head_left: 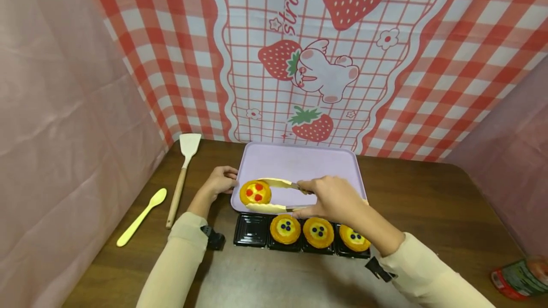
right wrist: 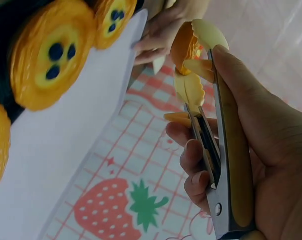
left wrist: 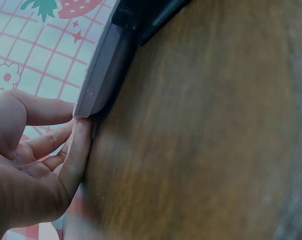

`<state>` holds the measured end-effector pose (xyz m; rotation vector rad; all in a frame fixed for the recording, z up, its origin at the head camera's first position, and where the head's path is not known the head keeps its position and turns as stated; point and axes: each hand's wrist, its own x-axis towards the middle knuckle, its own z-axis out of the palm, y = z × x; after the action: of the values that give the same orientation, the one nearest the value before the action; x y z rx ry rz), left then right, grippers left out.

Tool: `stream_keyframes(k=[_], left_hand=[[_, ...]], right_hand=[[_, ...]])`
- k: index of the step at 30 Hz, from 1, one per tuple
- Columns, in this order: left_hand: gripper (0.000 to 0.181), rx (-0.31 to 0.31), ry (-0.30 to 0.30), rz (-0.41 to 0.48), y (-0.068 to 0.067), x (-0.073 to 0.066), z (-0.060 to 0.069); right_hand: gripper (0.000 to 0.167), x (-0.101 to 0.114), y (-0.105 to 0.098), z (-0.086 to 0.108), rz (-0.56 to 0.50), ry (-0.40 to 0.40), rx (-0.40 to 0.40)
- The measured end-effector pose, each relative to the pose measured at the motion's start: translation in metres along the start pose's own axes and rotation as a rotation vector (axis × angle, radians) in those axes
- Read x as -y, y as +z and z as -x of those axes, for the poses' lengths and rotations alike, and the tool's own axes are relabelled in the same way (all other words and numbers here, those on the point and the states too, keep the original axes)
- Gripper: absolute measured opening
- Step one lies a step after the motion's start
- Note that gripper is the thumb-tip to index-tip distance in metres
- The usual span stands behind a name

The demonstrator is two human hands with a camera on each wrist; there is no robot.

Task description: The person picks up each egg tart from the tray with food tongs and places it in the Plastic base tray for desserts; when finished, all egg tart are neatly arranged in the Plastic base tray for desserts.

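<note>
My right hand (head_left: 336,199) grips metal tongs (right wrist: 234,150) with yellow handles and cream scalloped heads. Between those heads is a tart (head_left: 251,200) with red pieces on top, over the left part of a lilac tray (head_left: 299,156). Whether the tart touches the tray I cannot tell. At the tray's left edge my left hand (head_left: 220,182) pinches the rim; the left wrist view shows thumb and fingers on either side of it. In front of the tray runs a row of black square holders (head_left: 250,230). The leftmost is bare, and three tarts (head_left: 285,230) with dark blue berries sit in the others.
Left of the tray lie a white spatula (head_left: 183,175) with a wooden handle and a pale yellow spoon (head_left: 141,217). A jar or can (head_left: 520,279) with a red and green label is at the right front. A checked strawberry cloth (head_left: 299,61) hangs behind the table.
</note>
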<state>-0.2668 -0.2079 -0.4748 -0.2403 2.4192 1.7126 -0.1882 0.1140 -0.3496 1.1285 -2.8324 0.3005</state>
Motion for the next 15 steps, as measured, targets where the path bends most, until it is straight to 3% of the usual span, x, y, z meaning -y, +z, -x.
stream_keyframes(k=[8,15], left_hand=[[0.039,0.009,0.0,0.004,0.0,0.001,0.0],[0.04,0.005,-0.003,-0.003,-0.001,0.003,-0.003]], right_hand=[[0.082,0.011,-0.006,0.015,-0.031,-0.038,0.01],[0.076,0.014,0.0,0.017,0.02,-0.079,0.044]])
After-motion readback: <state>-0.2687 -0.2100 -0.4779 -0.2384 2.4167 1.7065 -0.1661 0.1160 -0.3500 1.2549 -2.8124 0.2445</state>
